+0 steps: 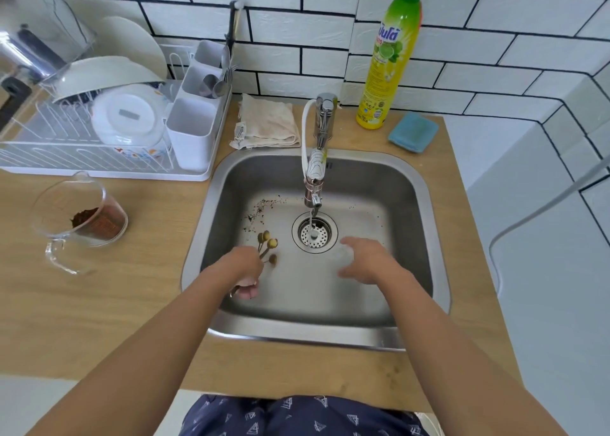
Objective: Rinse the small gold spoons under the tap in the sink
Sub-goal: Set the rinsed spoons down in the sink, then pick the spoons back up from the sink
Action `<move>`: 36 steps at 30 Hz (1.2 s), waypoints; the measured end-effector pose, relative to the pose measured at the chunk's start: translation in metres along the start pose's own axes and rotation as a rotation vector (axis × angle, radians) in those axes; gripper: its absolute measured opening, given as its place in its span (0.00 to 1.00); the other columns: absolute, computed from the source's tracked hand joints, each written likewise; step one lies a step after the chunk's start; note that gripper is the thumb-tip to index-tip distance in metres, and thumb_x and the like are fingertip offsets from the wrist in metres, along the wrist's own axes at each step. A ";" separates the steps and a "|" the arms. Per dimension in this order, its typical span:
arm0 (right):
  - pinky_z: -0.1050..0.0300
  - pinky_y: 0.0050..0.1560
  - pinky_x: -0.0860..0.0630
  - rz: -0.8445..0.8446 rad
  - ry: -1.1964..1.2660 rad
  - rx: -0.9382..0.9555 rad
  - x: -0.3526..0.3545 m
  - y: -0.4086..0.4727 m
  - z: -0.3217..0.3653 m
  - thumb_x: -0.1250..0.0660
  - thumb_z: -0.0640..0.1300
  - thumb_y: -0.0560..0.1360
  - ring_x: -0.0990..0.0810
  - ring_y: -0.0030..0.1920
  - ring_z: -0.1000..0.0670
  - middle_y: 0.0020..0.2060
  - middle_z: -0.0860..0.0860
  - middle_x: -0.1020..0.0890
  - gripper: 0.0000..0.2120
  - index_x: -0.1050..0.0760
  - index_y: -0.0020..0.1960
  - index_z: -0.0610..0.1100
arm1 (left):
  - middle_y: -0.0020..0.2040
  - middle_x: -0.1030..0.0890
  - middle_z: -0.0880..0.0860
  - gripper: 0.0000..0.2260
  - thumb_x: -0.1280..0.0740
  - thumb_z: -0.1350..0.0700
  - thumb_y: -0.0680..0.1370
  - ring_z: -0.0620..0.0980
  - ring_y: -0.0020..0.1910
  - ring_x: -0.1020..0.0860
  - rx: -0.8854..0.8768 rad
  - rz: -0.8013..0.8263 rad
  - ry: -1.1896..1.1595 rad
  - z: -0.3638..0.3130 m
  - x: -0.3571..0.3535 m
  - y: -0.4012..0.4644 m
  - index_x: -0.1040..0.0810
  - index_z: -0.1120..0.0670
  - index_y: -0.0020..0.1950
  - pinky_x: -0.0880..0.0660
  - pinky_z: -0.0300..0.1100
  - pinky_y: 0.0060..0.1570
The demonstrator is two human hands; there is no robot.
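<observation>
Several small gold spoons (269,244) fan out from my left hand (246,269), which grips their handles low over the left part of the steel sink (409,224). Their bowls point toward the drain (315,234) but stay left of it. The tap (317,171) runs a thin stream of water straight into the drain. My right hand (366,259) hovers with its fingers spread just right of the drain, holding nothing. Dark specks lie on the sink floor behind the spoons.
A glass measuring jug (79,217) with brown powder stands on the wooden counter at the left. Behind it is a white dish rack (99,131) with bowls and a cutlery caddy. A folded cloth (267,122), a dish-soap bottle (391,59) and a blue sponge (412,131) sit behind the sink.
</observation>
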State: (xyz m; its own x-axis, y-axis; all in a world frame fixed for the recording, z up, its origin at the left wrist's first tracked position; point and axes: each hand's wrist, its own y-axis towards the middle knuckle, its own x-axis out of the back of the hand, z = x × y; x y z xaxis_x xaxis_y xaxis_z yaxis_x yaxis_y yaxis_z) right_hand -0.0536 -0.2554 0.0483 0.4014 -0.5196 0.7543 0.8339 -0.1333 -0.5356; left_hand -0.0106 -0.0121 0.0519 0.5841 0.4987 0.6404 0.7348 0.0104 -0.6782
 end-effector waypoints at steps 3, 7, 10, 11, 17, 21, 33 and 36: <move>0.52 0.63 0.26 -0.158 0.064 0.022 0.004 0.000 0.002 0.28 0.50 0.76 0.22 0.64 0.43 0.66 0.44 0.22 0.22 0.24 0.68 0.44 | 0.32 0.24 0.63 0.11 0.44 0.61 0.83 0.50 0.23 0.21 -0.025 -0.034 0.002 0.000 0.005 0.006 0.28 0.60 0.42 0.26 0.40 0.19; 0.58 0.55 0.29 -0.585 0.330 0.190 0.051 0.005 0.026 0.33 0.47 0.80 0.18 0.57 0.45 0.57 0.45 0.16 0.14 0.19 0.62 0.42 | 0.30 0.22 0.64 0.12 0.45 0.54 0.84 0.50 0.20 0.21 -0.151 -0.143 -0.014 0.002 0.010 0.004 0.28 0.60 0.48 0.28 0.38 0.18; 0.60 0.60 0.35 -0.630 0.344 0.386 0.103 0.019 0.067 0.39 0.55 0.83 0.23 0.67 0.46 0.67 0.46 0.19 0.22 0.23 0.70 0.43 | 0.36 0.19 0.63 0.09 0.43 0.55 0.84 0.54 0.28 0.17 -0.236 -0.183 0.006 0.001 0.011 -0.004 0.29 0.60 0.48 0.20 0.47 0.28; 0.61 0.63 0.37 -0.583 0.314 0.427 0.117 0.027 0.081 0.41 0.57 0.84 0.28 0.72 0.47 0.72 0.47 0.24 0.24 0.26 0.73 0.44 | 0.40 0.18 0.61 0.06 0.40 0.58 0.83 0.57 0.33 0.16 -0.250 -0.166 0.031 0.001 0.012 -0.005 0.29 0.59 0.48 0.17 0.51 0.34; 0.48 0.66 0.34 -0.342 0.097 0.410 0.147 0.049 0.125 0.55 0.64 0.85 0.29 0.73 0.39 0.65 0.42 0.23 0.23 0.25 0.49 0.56 | 0.39 0.19 0.58 0.05 0.40 0.57 0.84 0.53 0.30 0.18 -0.265 -0.179 -0.048 0.005 0.012 -0.012 0.29 0.55 0.48 0.19 0.46 0.30; 0.46 0.74 0.38 -0.321 0.045 0.352 0.145 0.050 0.120 0.58 0.69 0.83 0.32 0.76 0.40 0.74 0.44 0.26 0.33 0.23 0.68 0.52 | 0.36 0.20 0.56 0.12 0.46 0.49 0.85 0.47 0.23 0.22 -0.237 -0.182 -0.136 0.006 0.008 -0.008 0.30 0.52 0.48 0.26 0.36 0.24; 0.65 0.30 0.36 -0.506 0.633 0.040 0.055 -0.003 0.017 0.28 0.40 0.71 0.33 0.33 0.50 0.32 0.53 0.28 0.15 0.34 0.36 0.47 | 0.36 0.20 0.56 0.11 0.45 0.51 0.84 0.49 0.25 0.19 -0.294 -0.249 -0.143 0.004 0.027 -0.028 0.29 0.53 0.45 0.20 0.42 0.27; 0.62 0.31 0.38 -0.647 0.546 0.143 0.058 -0.032 0.023 0.33 0.34 0.69 0.38 0.32 0.52 0.30 0.51 0.33 0.16 0.39 0.34 0.48 | 0.32 0.21 0.57 0.15 0.48 0.48 0.84 0.49 0.22 0.22 -0.390 -0.387 -0.185 -0.005 0.044 -0.050 0.31 0.55 0.44 0.24 0.44 0.25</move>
State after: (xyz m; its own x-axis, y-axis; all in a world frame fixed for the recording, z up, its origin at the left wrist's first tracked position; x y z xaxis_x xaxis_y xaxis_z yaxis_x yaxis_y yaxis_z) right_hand -0.0481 -0.2624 0.1178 -0.3774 -0.7164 0.5869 0.8903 -0.4551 0.0171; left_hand -0.0198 0.0054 0.1153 0.2035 0.6659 0.7178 0.9760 -0.0804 -0.2022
